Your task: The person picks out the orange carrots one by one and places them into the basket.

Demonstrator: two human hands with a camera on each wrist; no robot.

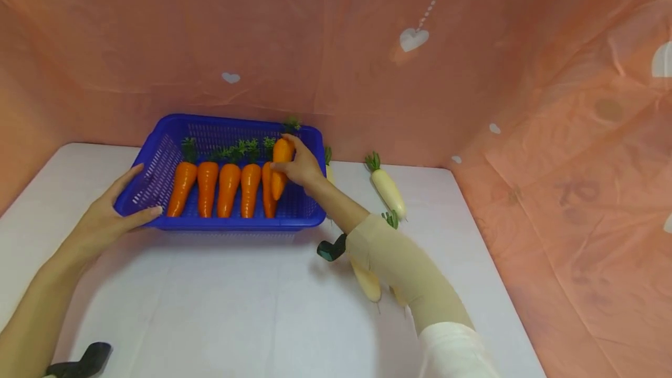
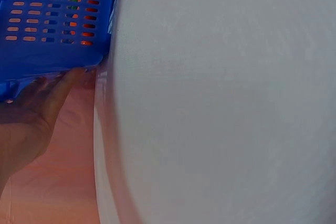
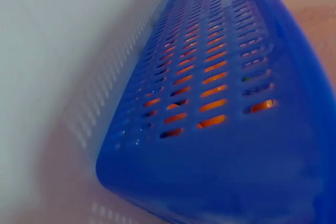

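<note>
A blue plastic basket [image 1: 236, 224] stands at the back left of the table, with a row of orange carrots [image 1: 228, 190] with green tops lying inside. My left hand [image 1: 107, 213] grips the basket's front left corner, thumb on the front rim and fingers along the left side. In the left wrist view, that hand [image 2: 34, 124] touches the basket's edge [image 2: 47, 59]. Over the basket's right end, my right hand [image 1: 303, 165] holds a carrot [image 1: 279, 185] between thumb and fingers, beside the rightmost one of the row. The right wrist view has only the basket's slotted wall [image 3: 231, 166]; the hand is hidden there.
White radishes lie right of the basket: one [image 1: 388, 192] near the back edge, another [image 1: 366, 279] partly under the right forearm, others partly hidden. A pinkish cloth with hearts [image 1: 357, 86] hangs behind the white table [image 1: 220, 296] and to its right.
</note>
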